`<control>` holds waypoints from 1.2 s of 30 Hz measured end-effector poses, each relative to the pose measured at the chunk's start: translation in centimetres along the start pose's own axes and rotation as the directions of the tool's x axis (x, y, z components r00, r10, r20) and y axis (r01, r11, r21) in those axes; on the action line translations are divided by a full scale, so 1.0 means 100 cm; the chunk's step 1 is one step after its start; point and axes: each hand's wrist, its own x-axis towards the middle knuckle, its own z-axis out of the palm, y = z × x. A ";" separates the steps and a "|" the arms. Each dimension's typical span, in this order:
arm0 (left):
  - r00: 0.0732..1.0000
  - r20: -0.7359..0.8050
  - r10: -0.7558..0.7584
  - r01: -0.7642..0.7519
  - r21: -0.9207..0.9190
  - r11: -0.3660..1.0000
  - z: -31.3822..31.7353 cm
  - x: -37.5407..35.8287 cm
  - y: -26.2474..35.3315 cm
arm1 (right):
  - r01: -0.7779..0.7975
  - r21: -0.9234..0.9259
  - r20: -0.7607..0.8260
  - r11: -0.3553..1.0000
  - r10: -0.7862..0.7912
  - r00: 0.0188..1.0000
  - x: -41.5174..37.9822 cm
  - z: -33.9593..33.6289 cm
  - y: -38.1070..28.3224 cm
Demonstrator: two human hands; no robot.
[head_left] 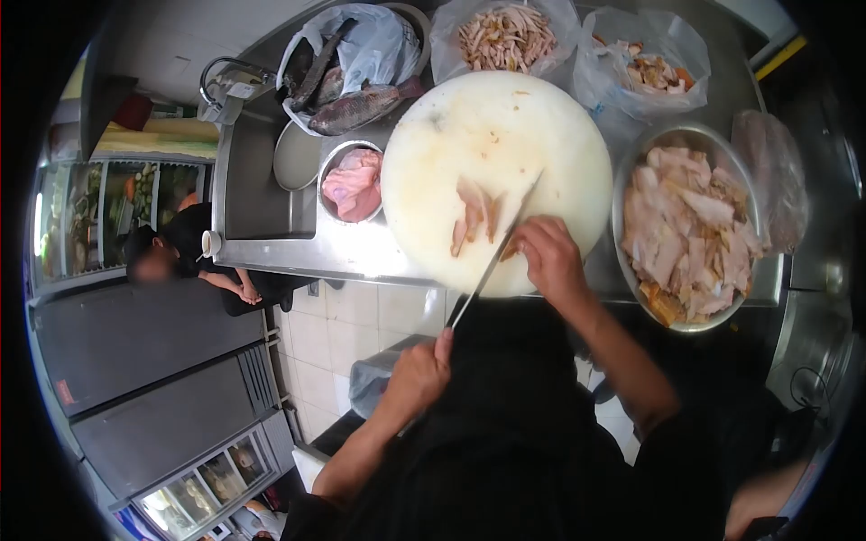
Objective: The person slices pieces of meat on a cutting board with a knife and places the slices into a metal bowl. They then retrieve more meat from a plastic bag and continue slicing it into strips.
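Observation:
A knife is gripped by its handle in my left hand, its long blade slanting up over the round white cutting board. Just right of the blade, my right hand has its fingers curled down onto a small piece of cooked meat, mostly covered by the fingertips. To the left of the blade lie several thin meat slices on the board. Large pieces of cooked meat fill an oval metal bowl to the right.
Behind the board are bags of meat strips and chopped meat. Whole fish lie in a bag at the back left, near raw pink meat and the sink. A wrapped package lies far right. A person sits left.

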 end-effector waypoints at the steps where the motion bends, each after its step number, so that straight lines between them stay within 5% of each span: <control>1: 1.000 0.003 -0.015 0.015 -0.026 1.000 -0.003 0.003 0.002 | 0.000 0.009 -0.011 1.000 0.000 1.000 -0.001 0.000 0.001; 4: 0.997 -0.074 0.009 -0.011 -0.025 1.000 -0.005 -0.011 -0.004 | -0.013 0.012 -0.057 1.000 0.014 0.998 -0.004 0.002 -0.001; 7: 0.995 0.056 -0.085 0.088 -0.062 0.994 -0.015 -0.027 0.000 | -0.020 0.002 -0.094 1.000 0.020 0.995 -0.003 0.003 -0.001; 16: 0.993 0.067 -0.095 0.090 0.073 0.993 -0.013 -0.054 -0.017 | -0.001 0.003 -0.091 1.000 0.001 0.996 -0.001 0.003 0.003; 23: 0.998 0.061 -0.030 0.029 0.025 0.999 0.001 -0.011 0.004 | 0.020 -0.023 -0.040 1.000 -0.021 0.999 0.001 0.003 0.005; 29: 0.996 0.003 -0.092 0.092 -0.119 0.989 -0.030 -0.027 0.006 | -0.312 0.222 0.003 0.924 0.319 0.948 0.000 0.000 0.002; 32: 0.990 -0.060 -0.127 0.114 -0.186 0.976 -0.041 -0.035 -0.006 | -0.061 -0.025 -0.062 0.998 0.059 0.996 0.022 0.004 -0.015; 36: 0.974 -0.066 -0.217 0.196 -0.234 0.952 -0.039 -0.030 -0.038 | 0.287 -0.105 0.058 0.952 -0.282 0.958 0.061 0.044 -0.008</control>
